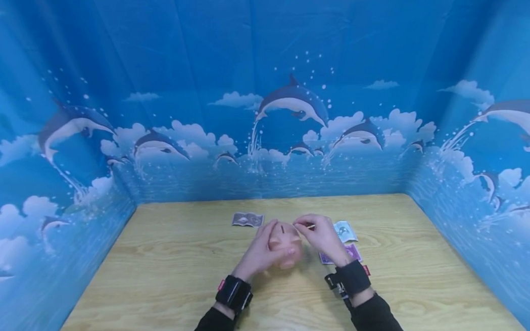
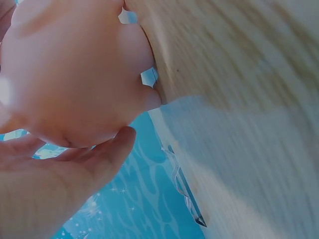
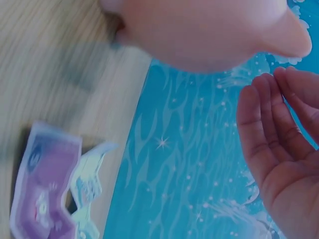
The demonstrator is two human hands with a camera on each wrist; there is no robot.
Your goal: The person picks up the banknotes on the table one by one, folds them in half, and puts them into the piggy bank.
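A pink piggy bank (image 1: 288, 242) stands on the table with a dark slot in its top. My left hand (image 1: 256, 252) grips its left side, fingers toward the top and thumb at the near side. In the left wrist view the thumb (image 2: 112, 152) touches the piggy bank (image 2: 79, 64). Just right of the slot, my right hand (image 1: 320, 233) has its fingertips together by the bank's edge. A small thin pale thing (image 1: 312, 226) shows at those fingers; its kind is too small to tell. In the right wrist view my right hand (image 3: 286, 149) is beside the piggy bank's ear.
A grey-brown banknote (image 1: 247, 219) lies behind and left of the bank. To the right are a pale blue banknote (image 1: 345, 231) and a purple banknote (image 1: 354, 253), the latter partly behind my right wrist. Blue dolphin curtains (image 1: 265, 175) surround the wooden table (image 1: 170, 262).
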